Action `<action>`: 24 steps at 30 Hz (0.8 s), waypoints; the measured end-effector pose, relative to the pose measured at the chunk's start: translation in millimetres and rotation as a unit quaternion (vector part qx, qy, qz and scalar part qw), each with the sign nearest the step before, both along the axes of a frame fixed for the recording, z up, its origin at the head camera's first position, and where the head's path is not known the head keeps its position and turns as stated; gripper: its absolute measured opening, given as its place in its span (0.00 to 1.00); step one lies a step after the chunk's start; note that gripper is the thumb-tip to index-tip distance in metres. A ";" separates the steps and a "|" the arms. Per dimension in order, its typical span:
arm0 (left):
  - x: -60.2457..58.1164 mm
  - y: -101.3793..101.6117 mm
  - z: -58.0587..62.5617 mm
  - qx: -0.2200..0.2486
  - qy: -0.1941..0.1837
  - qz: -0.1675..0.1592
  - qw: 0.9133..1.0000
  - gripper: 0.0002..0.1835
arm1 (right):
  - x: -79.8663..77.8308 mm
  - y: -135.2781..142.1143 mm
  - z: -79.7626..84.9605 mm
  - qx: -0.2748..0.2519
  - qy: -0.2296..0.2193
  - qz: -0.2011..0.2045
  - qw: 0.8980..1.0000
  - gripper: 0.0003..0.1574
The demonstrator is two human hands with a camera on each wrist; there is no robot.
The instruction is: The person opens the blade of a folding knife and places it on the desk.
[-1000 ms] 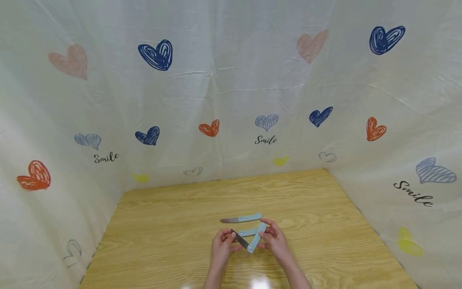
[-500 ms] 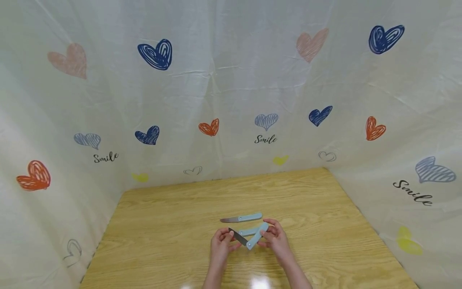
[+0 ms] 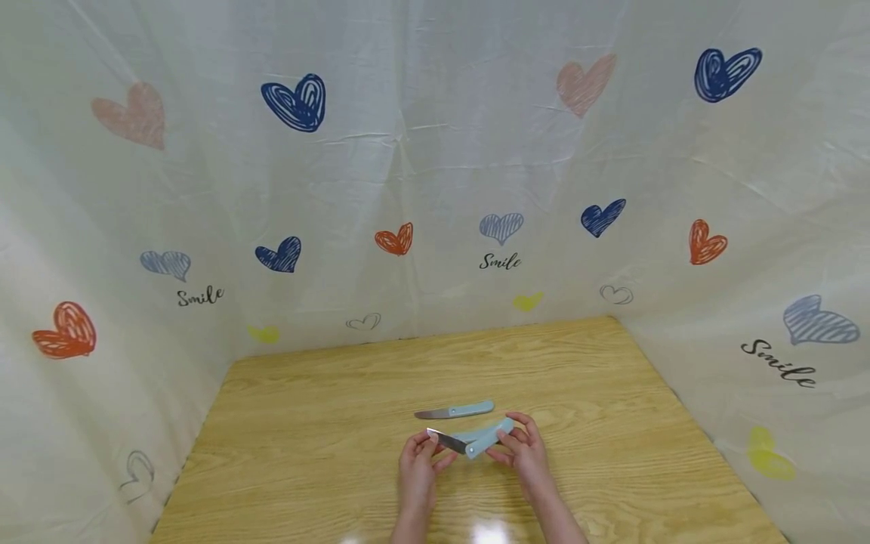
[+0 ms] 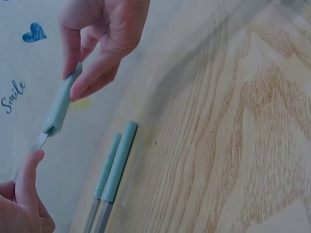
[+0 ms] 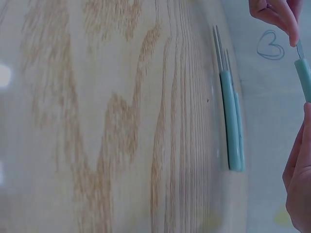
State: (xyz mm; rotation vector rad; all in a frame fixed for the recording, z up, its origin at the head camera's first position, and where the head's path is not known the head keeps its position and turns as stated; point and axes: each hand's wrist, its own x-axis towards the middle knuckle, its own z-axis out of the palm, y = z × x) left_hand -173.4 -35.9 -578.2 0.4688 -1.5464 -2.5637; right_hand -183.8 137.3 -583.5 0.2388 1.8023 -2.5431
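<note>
Between my two hands, above the table, hangs a folding knife (image 3: 491,438) with a light blue handle, its blade partly swung out at an angle. My left hand (image 3: 418,470) pinches the blade near its tip with thumb and finger. The handle's far end is gripped by my right hand (image 3: 532,462), thumb on top, as the left wrist view also shows at the handle (image 4: 59,107). Behind it a second folding knife (image 3: 470,410) lies unfolded on the table. A third folding knife (image 5: 231,121) lies nearer, also unfolded, partly hidden by the held one in the head view.
The wood-grain table (image 3: 306,423) reaches back to a white curtain (image 3: 435,151) printed with hearts and "Smile", which also hangs along both sides. A bright reflection shows on the table's near part.
The angle between the held knife's blade and handle has widened. My right hand has moved slightly right and the blade's pivot has risen. The two knives on the table have not moved.
</note>
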 end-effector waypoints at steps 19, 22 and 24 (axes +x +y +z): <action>-0.6 12.8 -10.2 0.038 -0.001 0.057 0.998 0.08 | 5.4 -6.6 2.9 -0.111 -0.024 -0.051 0.992 0.17; 2.9 15.2 -13.5 0.057 0.062 0.066 0.994 0.04 | 6.2 -8.9 4.0 -0.132 -0.029 -0.062 0.989 0.15; 5.1 16.8 -13.7 0.065 0.085 0.071 0.992 0.03 | 6.6 -10.6 3.9 -0.145 -0.028 -0.067 0.987 0.15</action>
